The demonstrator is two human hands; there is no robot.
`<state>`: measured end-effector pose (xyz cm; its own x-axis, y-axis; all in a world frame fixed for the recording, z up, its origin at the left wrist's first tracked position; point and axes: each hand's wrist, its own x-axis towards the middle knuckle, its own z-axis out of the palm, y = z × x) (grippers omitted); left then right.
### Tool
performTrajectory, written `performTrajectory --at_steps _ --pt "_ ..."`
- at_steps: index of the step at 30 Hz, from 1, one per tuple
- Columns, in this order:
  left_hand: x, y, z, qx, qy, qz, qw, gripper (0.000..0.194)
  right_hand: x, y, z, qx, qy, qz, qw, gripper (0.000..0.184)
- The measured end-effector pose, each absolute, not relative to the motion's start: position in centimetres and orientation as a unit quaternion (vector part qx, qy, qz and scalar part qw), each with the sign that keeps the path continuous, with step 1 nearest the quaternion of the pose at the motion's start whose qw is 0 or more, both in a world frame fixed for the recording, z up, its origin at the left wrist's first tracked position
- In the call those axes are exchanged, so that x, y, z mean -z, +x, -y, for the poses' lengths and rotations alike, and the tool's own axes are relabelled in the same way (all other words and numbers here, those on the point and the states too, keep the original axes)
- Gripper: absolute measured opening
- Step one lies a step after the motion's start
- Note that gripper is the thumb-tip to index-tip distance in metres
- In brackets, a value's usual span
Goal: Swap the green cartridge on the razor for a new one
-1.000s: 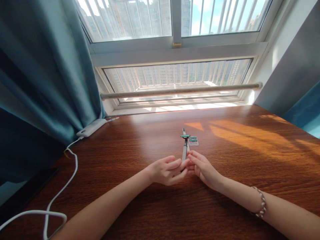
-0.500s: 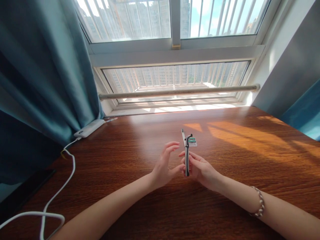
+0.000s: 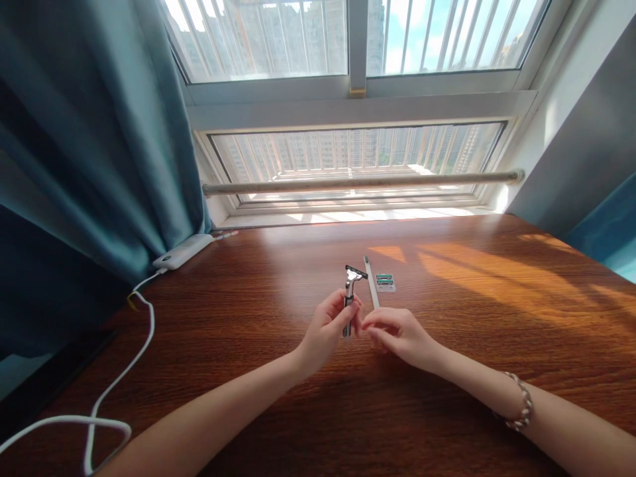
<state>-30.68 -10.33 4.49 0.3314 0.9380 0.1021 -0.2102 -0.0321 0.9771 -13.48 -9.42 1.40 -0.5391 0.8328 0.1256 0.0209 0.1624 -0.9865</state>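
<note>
My left hand [image 3: 325, 329] is closed round the handle of a razor [image 3: 350, 291], holding it upright with its dark head at the top. My right hand [image 3: 397, 333] rests just to the right of it with fingers loosely curled, fingertips close to the razor's handle and holding nothing that I can see. Behind the hands a thin grey stick-like piece [image 3: 370, 286] lies on the wooden table [image 3: 472, 318]. Next to that piece sits a small clear pack of green blade cartridges [image 3: 385, 282].
A white power bank [image 3: 183, 251] lies at the table's back left by the teal curtain [image 3: 89, 146], its white cable [image 3: 114, 384] trailing along the left side. A dark flat object [image 3: 54, 377] sits at the left edge. The window sill and a rail [image 3: 362, 182] run behind.
The razor has passed from my right hand to my left, which now grips it and has shifted it left. My right hand has let go and lowered.
</note>
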Motion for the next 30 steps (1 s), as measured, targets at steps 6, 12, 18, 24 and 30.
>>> performTrajectory --at_steps 6,12,18,24,30 --pt "-4.3 -30.1 11.2 -0.372 0.468 -0.308 0.74 0.017 -2.4 -11.5 7.2 -0.654 -0.259 0.555 0.445 0.044" --pt "-3.9 -29.8 11.9 -0.293 0.406 -0.33 0.8 0.038 -2.4 -11.5 7.3 -0.725 -0.185 0.507 0.427 0.047" --pt "-3.9 -29.6 12.0 -0.261 0.382 -0.337 0.82 0.05 -2.7 -11.5 7.6 -0.732 -0.174 0.508 0.42 0.044" --pt "-3.8 -29.3 12.3 -0.25 0.354 -0.32 0.842 0.047 -2.3 -11.6 7.7 -0.743 -0.174 0.497 0.414 0.041" --pt "-3.6 -29.3 12.3 -0.248 0.349 -0.29 0.856 0.042 -1.7 -11.8 8.0 -0.78 -0.158 0.451 0.405 0.04"
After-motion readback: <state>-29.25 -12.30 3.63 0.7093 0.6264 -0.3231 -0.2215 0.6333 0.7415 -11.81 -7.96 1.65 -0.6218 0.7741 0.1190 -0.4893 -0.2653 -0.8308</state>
